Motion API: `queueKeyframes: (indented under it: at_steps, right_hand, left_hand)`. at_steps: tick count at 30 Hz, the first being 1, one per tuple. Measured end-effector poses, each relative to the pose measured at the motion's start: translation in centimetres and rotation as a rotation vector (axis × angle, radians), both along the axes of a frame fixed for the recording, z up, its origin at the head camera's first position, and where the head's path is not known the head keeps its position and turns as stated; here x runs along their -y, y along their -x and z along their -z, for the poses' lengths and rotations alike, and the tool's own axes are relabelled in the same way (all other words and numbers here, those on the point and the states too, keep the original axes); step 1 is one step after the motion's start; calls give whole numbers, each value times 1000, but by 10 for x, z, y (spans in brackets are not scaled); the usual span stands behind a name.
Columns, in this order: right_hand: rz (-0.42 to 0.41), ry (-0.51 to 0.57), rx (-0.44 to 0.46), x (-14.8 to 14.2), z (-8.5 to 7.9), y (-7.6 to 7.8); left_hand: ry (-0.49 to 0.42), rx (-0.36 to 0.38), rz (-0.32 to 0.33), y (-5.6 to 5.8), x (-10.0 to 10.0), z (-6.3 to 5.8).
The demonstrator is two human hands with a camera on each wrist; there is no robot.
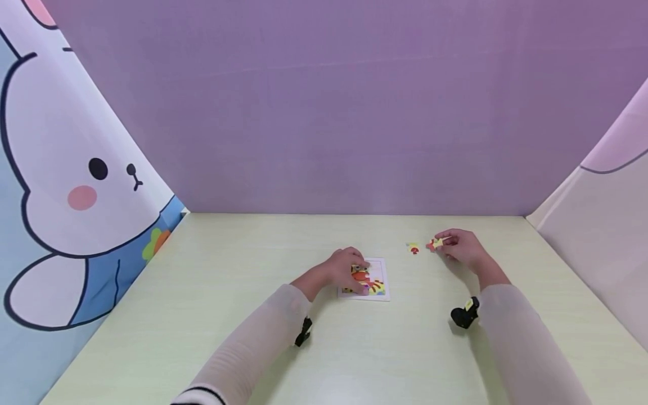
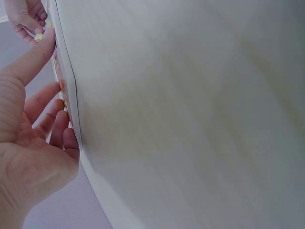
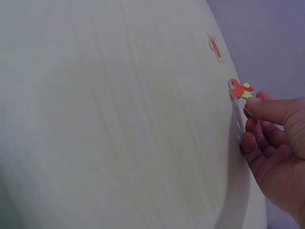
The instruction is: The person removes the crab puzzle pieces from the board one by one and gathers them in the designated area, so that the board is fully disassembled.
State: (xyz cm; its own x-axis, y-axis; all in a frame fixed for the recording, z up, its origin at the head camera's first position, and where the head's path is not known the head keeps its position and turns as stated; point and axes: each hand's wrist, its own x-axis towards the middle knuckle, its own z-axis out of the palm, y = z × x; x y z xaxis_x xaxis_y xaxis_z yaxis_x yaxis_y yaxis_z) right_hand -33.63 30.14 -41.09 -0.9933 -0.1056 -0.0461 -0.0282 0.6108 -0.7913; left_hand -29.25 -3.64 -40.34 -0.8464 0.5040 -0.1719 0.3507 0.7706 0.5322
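Note:
A jigsaw puzzle in a white tray (image 1: 387,281) lies on the table, partly filled with colourful pieces; bare white tray shows toward its upper right. My left hand (image 1: 346,270) rests over the tray's left side, fingers spread and touching the pieces and frame. Off to the right, my right hand (image 1: 463,247) pinches an orange and yellow puzzle piece (image 3: 241,89) between thumb and fingers, tilted up from the table. One more loose puzzle piece (image 1: 413,248), yellow with red, lies flat just left of that hand.
The pale wooden table (image 1: 243,247) ends at a purple backdrop (image 1: 354,112). A cartoon-printed cloth (image 1: 76,225) stands along the left side, another pale cloth (image 1: 602,225) along the right. Black wrist cameras (image 1: 464,313) hang under both sleeves.

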Motion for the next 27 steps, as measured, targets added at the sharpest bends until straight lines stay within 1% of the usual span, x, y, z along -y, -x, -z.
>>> queueKeyframes:
  at_steps: [4, 9, 19, 27]
  right_hand:
    - [-2, -25, -10, -1, 0, 1]
    - [2, -21, -20, -1, 2, 1]
    - [-11, -3, -55, -1, -3, -9]
    - [-23, 30, -72, -5, -1, -12]
  left_hand:
    - [-7, 3, 2, 0, 0, -1]
    - [-9, -6, 9, 1, 0, 0]
    - [-4, -1, 2, 1, -1, 1]
    - [11, -7, 3, 1, -2, 0]
